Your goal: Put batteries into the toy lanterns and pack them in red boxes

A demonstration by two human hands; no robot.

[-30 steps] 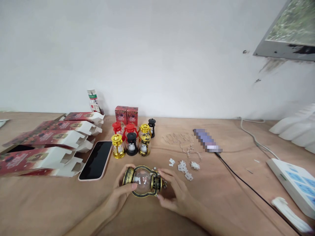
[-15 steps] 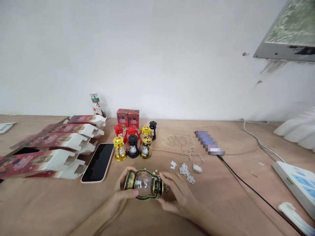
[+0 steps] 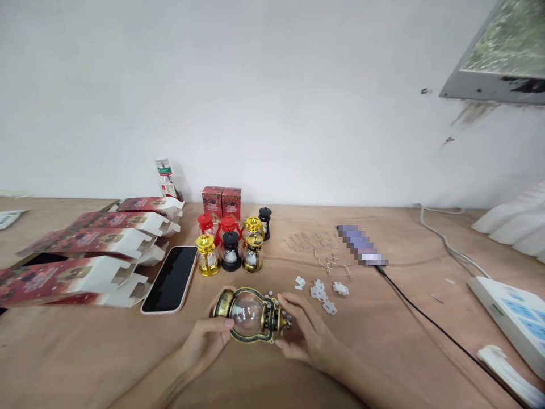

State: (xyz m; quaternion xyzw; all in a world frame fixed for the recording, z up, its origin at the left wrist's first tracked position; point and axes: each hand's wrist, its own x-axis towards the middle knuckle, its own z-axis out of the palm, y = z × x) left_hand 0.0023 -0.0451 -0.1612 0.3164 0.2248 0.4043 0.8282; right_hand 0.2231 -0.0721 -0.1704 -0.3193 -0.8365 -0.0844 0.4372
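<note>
A bronze-and-black miniature lantern (image 3: 247, 314) with a clear round globe lies sideways between my hands, its base to the left and its pointed cap to the right. My left hand (image 3: 209, 335) is wrapped round the base, thumb on the near side by the globe. At the cap end, my right hand (image 3: 313, 332) has its fingertips on the far corner of the lantern's handle and its thumb at the near corner. Beyond stand several small lanterns in gold (image 3: 208, 255), black (image 3: 230, 251) and red (image 3: 229, 229). White plastic pieces (image 3: 318, 291) lie to the right.
Red-and-white cartons (image 3: 106, 241) lie flat at the left beside a phone (image 3: 170, 279). Two small red boxes (image 3: 221, 201) and a bottle (image 3: 165, 177) stand near the wall. Thin wires (image 3: 310, 242), a second phone (image 3: 361, 244) on a black cable, and a power strip (image 3: 511, 318) are rightward.
The lantern has rolled a little in my hands, so its globe and pointed cap show more plainly. Both hands stay at its ends; the view has shifted slightly.
</note>
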